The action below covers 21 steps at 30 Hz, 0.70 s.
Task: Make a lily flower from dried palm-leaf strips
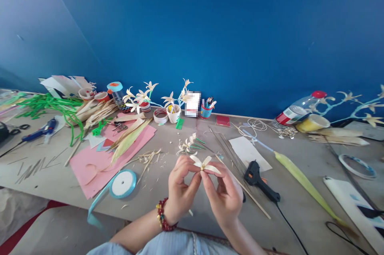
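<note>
Between my two hands is a small cream flower (205,164) with narrow pointed petals, held above the front of the table. My left hand (183,181), a beaded bracelet at its wrist, pinches the flower's base with thumb and fingers. From the other side my right hand (223,195) grips the same flower, thumb tip near its centre. Just beyond my fingers lies a bunch of similar finished-looking flowers (188,143) with green stems. A black glue gun (261,181) rests to the right of my right hand. Left of my left hand sits a roll of light blue ribbon (123,183).
Pink paper sheets (87,167) with corn husks (129,143) spread on the left, near green pipe cleaners (51,107). Cups with flowers (173,113) stand along the wall. Thin wires (228,151) and a white card (250,153) lie centre right, a bottle (294,113) behind.
</note>
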Available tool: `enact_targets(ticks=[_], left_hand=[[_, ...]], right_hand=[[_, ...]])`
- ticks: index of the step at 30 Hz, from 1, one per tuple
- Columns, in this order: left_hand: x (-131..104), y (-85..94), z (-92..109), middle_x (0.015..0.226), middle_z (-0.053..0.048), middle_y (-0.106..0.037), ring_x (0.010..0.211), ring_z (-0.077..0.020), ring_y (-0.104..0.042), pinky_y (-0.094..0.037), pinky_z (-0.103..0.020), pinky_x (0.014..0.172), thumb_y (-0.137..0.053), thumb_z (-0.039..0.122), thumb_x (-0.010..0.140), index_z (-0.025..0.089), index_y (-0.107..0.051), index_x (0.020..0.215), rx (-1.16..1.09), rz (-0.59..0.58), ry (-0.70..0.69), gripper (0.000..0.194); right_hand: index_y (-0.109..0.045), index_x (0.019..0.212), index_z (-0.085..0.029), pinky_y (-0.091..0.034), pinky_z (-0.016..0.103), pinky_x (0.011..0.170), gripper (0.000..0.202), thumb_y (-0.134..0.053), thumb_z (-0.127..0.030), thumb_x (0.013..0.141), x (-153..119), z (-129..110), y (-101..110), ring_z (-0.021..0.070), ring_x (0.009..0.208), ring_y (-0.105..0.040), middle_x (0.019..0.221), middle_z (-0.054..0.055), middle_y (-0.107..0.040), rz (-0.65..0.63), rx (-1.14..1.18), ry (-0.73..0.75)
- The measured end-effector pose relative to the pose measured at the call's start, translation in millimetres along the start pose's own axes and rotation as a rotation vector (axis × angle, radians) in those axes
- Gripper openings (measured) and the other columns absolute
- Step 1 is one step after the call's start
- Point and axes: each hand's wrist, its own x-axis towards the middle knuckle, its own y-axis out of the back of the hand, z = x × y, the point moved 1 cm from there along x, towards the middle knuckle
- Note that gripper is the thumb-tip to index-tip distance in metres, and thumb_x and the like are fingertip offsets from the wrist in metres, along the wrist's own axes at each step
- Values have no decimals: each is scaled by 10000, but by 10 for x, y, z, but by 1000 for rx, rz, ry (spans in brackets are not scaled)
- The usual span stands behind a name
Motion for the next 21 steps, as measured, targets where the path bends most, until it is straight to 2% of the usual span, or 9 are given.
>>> enact_targets(ticks=[14,21], left_hand=[[-1,-15,22,743,-26,-584,767,-189,-520,-390,-317,724,-598,134,881,200,-627,790,25,0,-20,116],[-28,-12,-17,764,-23,-620,808,-187,-553,-437,-337,770,-592,84,869,191,-617,821,83,10,-127,120]], right_hand=[[-631,983,-231,-548,353,746,239,-603,-51,829,38,-41,-2,217,851,-660,909,63,-677,13,-52,61],[-618,945,-222,-554,342,750,232,-603,-26,822,65,-57,-17,201,832,-661,875,54,-680,24,-86,125]])
